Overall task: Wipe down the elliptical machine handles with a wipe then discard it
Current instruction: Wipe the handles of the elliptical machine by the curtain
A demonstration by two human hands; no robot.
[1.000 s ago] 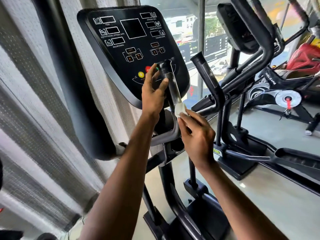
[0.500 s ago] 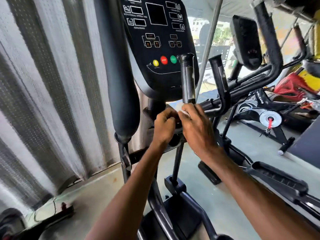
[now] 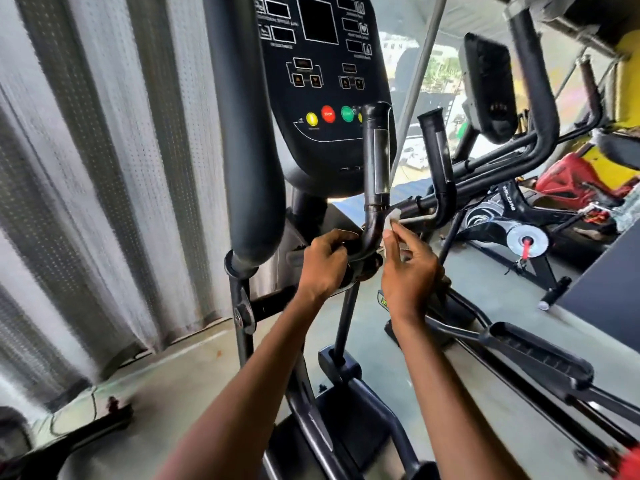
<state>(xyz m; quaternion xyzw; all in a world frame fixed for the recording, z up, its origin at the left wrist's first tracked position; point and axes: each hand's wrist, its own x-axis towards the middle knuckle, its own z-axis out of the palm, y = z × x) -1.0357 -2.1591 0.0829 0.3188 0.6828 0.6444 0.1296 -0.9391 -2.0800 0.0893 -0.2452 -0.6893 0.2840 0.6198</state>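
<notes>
Two bare forearms reach forward from the bottom edge. The left hand (image 3: 325, 265) curls round the lower bend of the black upright handle (image 3: 377, 157), which carries a silver metal plate on its grip. Just beside it, the right hand (image 3: 408, 268) pinches a small crumpled white wipe (image 3: 389, 220) between thumb and fingertips, held against the curve of that handle just below the grip. Behind stands the black console panel (image 3: 325, 64) with yellow, red and green round buttons. A second black handle (image 3: 436, 150) rises to the right, and a black exercise bike (image 3: 519, 233) stands farther back.
</notes>
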